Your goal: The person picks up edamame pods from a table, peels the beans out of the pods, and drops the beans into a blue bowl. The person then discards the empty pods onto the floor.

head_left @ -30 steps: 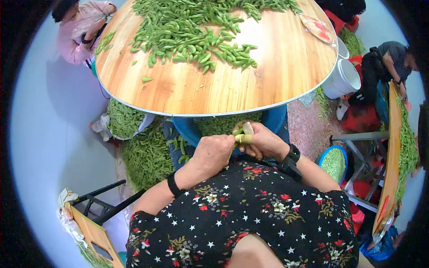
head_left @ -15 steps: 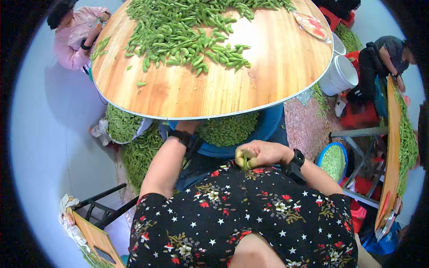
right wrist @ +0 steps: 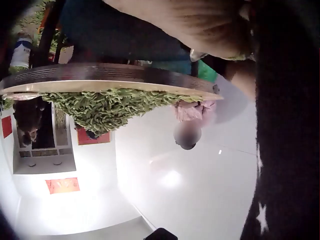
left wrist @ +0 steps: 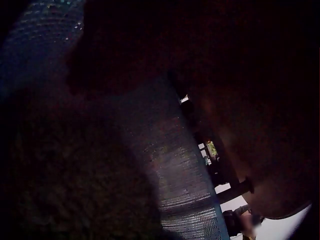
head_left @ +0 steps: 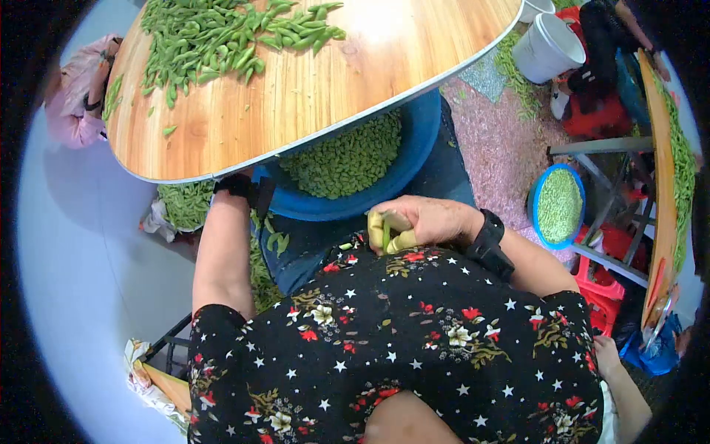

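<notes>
My right hand is close to the front of the flowered shirt and pinches a green pod between thumb and fingers, with pale yellow coverings on the fingertips. In the right wrist view the same hand shows only in part at the top. My left forearm reaches forward, and the hand is hidden beneath the wooden table. The left wrist view is too dark to make out fingers. A blue tub holding many green beans stands under the table edge, ahead of my right hand.
Green pods are heaped on the table. White bucket and a blue-rimmed basin of pale green beans stand at the right. A metal-legged table is farther right. Someone in pink sits at the left.
My left hand has left the right hand and gone forward under the table. The right hand still holds a pod. The head view has shifted, showing more of the tub.
</notes>
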Available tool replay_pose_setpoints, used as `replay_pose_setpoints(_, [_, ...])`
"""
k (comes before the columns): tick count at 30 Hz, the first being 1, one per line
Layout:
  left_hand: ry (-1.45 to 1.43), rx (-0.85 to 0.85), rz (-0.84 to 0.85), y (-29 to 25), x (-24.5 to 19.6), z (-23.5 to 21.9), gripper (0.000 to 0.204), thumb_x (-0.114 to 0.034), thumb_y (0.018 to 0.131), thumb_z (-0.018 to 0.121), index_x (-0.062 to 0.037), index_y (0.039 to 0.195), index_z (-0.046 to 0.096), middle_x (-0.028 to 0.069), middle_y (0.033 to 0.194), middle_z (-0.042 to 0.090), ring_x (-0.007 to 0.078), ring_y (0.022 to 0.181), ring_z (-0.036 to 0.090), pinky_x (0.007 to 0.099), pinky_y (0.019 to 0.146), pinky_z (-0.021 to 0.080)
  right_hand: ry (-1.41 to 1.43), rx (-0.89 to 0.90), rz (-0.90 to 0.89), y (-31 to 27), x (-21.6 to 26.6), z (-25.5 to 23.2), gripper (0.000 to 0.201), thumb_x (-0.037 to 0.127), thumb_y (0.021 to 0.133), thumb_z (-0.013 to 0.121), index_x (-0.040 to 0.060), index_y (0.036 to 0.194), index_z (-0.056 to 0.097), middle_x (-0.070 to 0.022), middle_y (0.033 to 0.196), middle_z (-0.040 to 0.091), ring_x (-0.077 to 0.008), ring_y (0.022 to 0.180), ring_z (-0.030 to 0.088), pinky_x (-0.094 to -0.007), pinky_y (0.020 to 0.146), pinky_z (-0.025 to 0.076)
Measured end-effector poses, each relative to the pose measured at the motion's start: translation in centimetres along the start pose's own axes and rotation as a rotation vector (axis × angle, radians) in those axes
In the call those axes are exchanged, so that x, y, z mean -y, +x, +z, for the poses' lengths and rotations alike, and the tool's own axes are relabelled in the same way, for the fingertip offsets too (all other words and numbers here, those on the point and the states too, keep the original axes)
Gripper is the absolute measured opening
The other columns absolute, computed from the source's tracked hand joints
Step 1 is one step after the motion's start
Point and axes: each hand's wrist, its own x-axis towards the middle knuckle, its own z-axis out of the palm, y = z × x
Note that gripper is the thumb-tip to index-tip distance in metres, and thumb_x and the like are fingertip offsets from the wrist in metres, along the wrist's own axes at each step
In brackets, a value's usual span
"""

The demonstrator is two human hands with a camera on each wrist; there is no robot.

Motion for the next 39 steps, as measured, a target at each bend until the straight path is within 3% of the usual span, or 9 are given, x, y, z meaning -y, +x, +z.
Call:
replay_pose_setpoints(8, [0.072,-0.012,0.090,3.5,-3.1,1.6,0.042,-0.043,0.088,0.056,-0.0092,0.114,0.060,0.0146,0.121,0.056,0.0296,0.115,0.050,0.0435,0.101,0.035,0.019,-0.149,0.016,-1.9,1.1,-0.3,0.014,0.005,0.080,0.064,0.0051,0.090,0.056,-0.0009,0.083,0.060,-0.0074,0.073,0.054,-0.0213,0.061,0.043])
replay_pose_setpoints(14, [0.121,-0.018,0.134,0.5,-2.5,0.3,0.042,-0.043,0.088,0.056,-0.0087,0.112,0.060,0.0147,0.118,0.058,0.0298,0.112,0.052,0.0436,0.098,0.037,0.046,-0.139,-0.003,-2.1,1.2,-0.4,0.014,0.006,0.080,0.064,0.0054,0.092,0.056,-0.0004,0.084,0.061,-0.0073,0.071,0.054,-0.0218,0.061,0.044])
replay_pose_setpoints(21, [0.177,-0.058,0.170,2.7,-5.2,2.5,0.041,-0.043,0.089,0.055,-0.0081,0.111,0.060,0.0148,0.114,0.060,0.0301,0.108,0.055,0.0436,0.095,0.040,0.053,-0.100,-0.037,-1.1,-0.2,-1.0,0.015,0.008,0.080,0.066,0.0051,0.092,0.056,-0.0011,0.085,0.061,-0.0081,0.074,0.055,-0.0220,0.063,0.044])
replay_pose_setpoints(23, [0.184,-0.073,0.185,3.2,-6.7,3.9,0.041,-0.042,0.089,0.055,-0.0080,0.111,0.060,0.0148,0.113,0.061,0.0302,0.107,0.055,0.0437,0.095,0.040,0.042,-0.139,0.004,-1.4,0.8,-0.6,0.020,0.009,0.078,0.067,0.0040,0.094,0.056,-0.0028,0.086,0.061,-0.0038,0.062,0.051,-0.0184,0.052,0.039])
replay_pose_setpoints(29, [0.228,-0.106,0.228,2.9,-8.3,4.6,0.041,-0.042,0.089,0.055,-0.0075,0.110,0.061,0.0149,0.109,0.062,0.0305,0.103,0.058,0.0437,0.092,0.042,0.041,-0.204,0.014,-2.4,2.3,-0.5,0.022,0.011,0.077,0.067,0.0051,0.095,0.055,-0.0033,0.085,0.061,-0.0051,0.056,0.050,-0.0195,0.046,0.040])
replay_pose_setpoints(32, [0.254,-0.128,0.241,1.8,-8.0,3.8,0.041,-0.042,0.089,0.055,-0.0072,0.109,0.061,0.0150,0.108,0.063,0.0306,0.102,0.059,0.0437,0.091,0.043,0.066,-0.208,0.010,-2.5,2.8,-1.1,0.014,0.006,0.081,0.064,0.0052,0.092,0.056,-0.0026,0.085,0.061,-0.0074,0.067,0.054,-0.0212,0.056,0.044])
replay_pose_setpoints(36, [0.298,-0.170,0.267,2.9,-10.5,2.7,0.041,-0.042,0.089,0.055,-0.0070,0.108,0.061,0.0150,0.106,0.064,0.0307,0.100,0.060,0.0438,0.090,0.044,-0.018,-0.243,-0.084,-2.0,4.7,-1.0,0.014,0.005,0.080,0.064,0.0054,0.092,0.056,-0.0025,0.083,0.061,-0.0059,0.060,0.052,-0.0203,0.050,0.042])
replay_pose_setpoints(38, [-0.128,0.358,-0.429,1.6,-16.1,-0.3,0.036,-0.040,0.090,0.057,-0.0061,0.101,0.060,0.0089,0.078,0.063,0.0238,0.068,0.060,0.0374,0.062,0.048,-0.019,-0.248,-0.108,-1.6,6.2,-0.6,0.014,0.006,0.080,0.064,0.0053,0.092,0.056,-0.0024,0.080,0.061,-0.0057,0.056,0.051,-0.0199,0.047,0.040])
replay_pose_setpoints(39, [-0.125,0.343,-0.426,0.8,-17.7,-1.0,0.036,-0.040,0.090,0.057,-0.0061,0.101,0.060,0.0089,0.078,0.063,0.0238,0.068,0.060,0.0374,0.062,0.048,-0.012,-0.255,-0.129,-1.3,7.0,-0.5,0.013,0.007,0.081,0.064,0.0053,0.091,0.056,-0.0024,0.078,0.060,-0.0055,0.053,0.049,-0.0195,0.044,0.038])
